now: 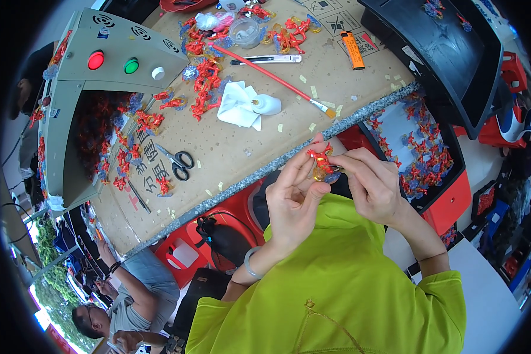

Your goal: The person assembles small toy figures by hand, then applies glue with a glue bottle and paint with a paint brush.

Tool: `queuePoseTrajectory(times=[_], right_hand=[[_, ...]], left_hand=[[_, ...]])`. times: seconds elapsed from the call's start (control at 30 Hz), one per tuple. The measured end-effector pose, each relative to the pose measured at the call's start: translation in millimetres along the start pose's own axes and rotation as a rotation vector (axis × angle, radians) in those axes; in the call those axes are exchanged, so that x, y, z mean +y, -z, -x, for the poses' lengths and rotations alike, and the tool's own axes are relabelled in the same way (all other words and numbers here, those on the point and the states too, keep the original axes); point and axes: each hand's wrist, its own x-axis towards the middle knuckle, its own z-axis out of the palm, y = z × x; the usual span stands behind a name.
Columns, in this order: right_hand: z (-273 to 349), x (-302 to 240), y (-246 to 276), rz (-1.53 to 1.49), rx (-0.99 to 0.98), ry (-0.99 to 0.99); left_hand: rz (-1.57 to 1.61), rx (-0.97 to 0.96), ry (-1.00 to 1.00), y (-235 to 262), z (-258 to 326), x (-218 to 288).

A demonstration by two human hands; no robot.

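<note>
Just past the table's front edge, in front of my chest, my left hand (293, 203) holds a small red, yellow and clear plastic figurine (321, 162) between thumb and fingers. From the other side my right hand (371, 184) comes up against it with the fingers pinched. A small dark piece shows at those fingertips; what it is I cannot make out. On the table nearest my hands lie a red-handled brush (280, 81), a white bottle wrapped in tissue (248, 105) and a craft knife (266, 59).
Similar figurines (206, 79) crowd the table and a grey machine (133, 50) with red and green buttons. Scissors (180, 162), an orange box (353, 51) and a round clear tub (245, 32) lie about. Black bins (448, 65) stand right; another person (130, 295) sits lower left.
</note>
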Motion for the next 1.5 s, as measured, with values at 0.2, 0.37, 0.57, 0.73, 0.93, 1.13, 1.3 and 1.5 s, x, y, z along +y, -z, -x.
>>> queuePoseTrajectory(times=[0.2,0.37,0.57,0.73,0.93,1.13,1.3,1.5], right_hand=[[2.8,2.5,-7.6,0.029,0.07,0.004],[-0.1,2.5,-3.6,-0.053,0.027,-0.022],[0.3,4.6,-4.7,-0.013,0.043,0.023],[-0.3,4.6,-8.0,0.003,0.081,0.027],[-0.5,3.1,-3.2,-0.061,0.043,-0.012],[1.1,4.8,-6.0,-0.017,0.072,0.016],[3.1,5.4,-9.2,-0.017,0.112,0.026],[2.5,3.6,-3.0,-0.078,0.055,-0.015]], left_hand=[[-0.012,0.006,-0.006,-1.2,-1.3,0.4],[0.018,0.025,0.046,-0.8,-1.6,3.6],[-0.031,0.011,-0.002,0.1,-1.9,1.7],[-0.085,0.01,0.028,-0.8,-2.3,5.1],[-0.037,0.017,0.007,0.3,-1.9,3.3],[-0.129,-0.007,0.022,-1.1,-2.2,7.2],[-0.091,0.008,0.017,-1.1,0.1,3.5],[-0.041,0.003,0.013,-1.3,-0.5,4.4]])
